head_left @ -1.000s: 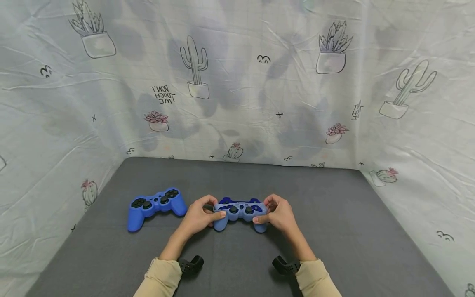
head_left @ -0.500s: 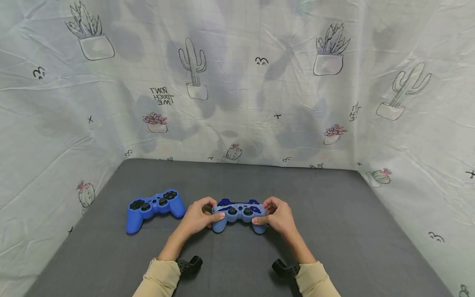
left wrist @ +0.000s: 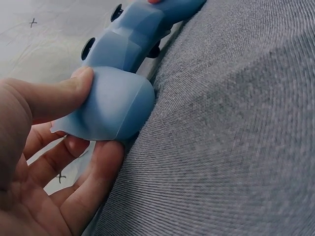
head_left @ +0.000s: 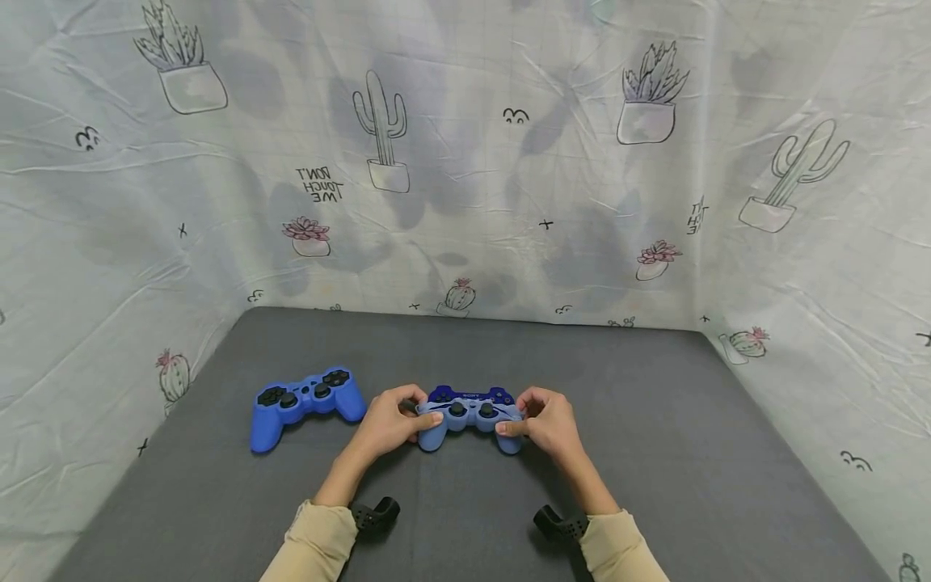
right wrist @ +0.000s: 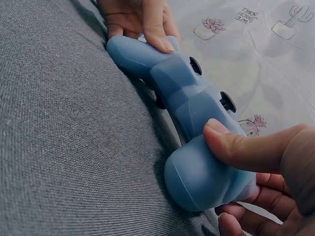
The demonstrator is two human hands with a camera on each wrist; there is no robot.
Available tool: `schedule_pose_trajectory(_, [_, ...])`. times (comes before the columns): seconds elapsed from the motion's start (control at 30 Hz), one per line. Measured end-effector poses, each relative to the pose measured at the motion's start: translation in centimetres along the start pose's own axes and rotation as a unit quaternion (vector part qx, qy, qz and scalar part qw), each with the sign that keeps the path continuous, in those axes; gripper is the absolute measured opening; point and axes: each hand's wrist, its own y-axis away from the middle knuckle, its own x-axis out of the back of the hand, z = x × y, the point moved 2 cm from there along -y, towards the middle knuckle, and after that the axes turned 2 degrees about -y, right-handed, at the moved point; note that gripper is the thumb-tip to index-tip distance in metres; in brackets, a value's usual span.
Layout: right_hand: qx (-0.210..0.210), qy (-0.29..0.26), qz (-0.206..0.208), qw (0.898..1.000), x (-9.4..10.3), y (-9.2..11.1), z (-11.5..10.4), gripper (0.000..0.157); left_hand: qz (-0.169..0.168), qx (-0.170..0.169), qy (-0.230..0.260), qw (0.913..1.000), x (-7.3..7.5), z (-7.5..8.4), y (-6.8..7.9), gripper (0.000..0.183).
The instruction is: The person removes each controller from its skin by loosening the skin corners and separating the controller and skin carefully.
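Observation:
A dark blue game controller [head_left: 476, 396] lies at mid-table inside a light blue silicone cover [head_left: 432, 439]. Its top strip with the SONY lettering shows bare above the cover's edge, and two black thumbsticks poke through. My left hand [head_left: 387, 422] pinches the cover's left end; in the left wrist view the thumb [left wrist: 61, 98] presses on top and the fingers [left wrist: 101, 167] curl beneath. On the right end my right hand [head_left: 550, 422] does likewise, its thumb [right wrist: 241, 147] on the cover by the grip. Both grips of the controller stay wrapped, close over the cloth.
A second controller, bright blue with black buttons [head_left: 309, 404], lies left of my left hand. Dark grey cloth [head_left: 618, 388] covers the table. White sheets printed with cacti [head_left: 465, 162] hang behind and on both sides. A black band [head_left: 377, 516] sits on each wrist.
The cover's far edge has slid back toward me, baring more of the dark blue top and its lettering. Both hands keep their grip in nearly the same place.

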Motion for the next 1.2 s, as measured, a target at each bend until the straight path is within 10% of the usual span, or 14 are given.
schedule_pose_trajectory(1.2, [0.001,0.02,0.006,1.0,0.3,-0.03,0.39,0.038,0.023,0.0,-0.064,0.9977,-0.08,0.36,0.46,0.022])
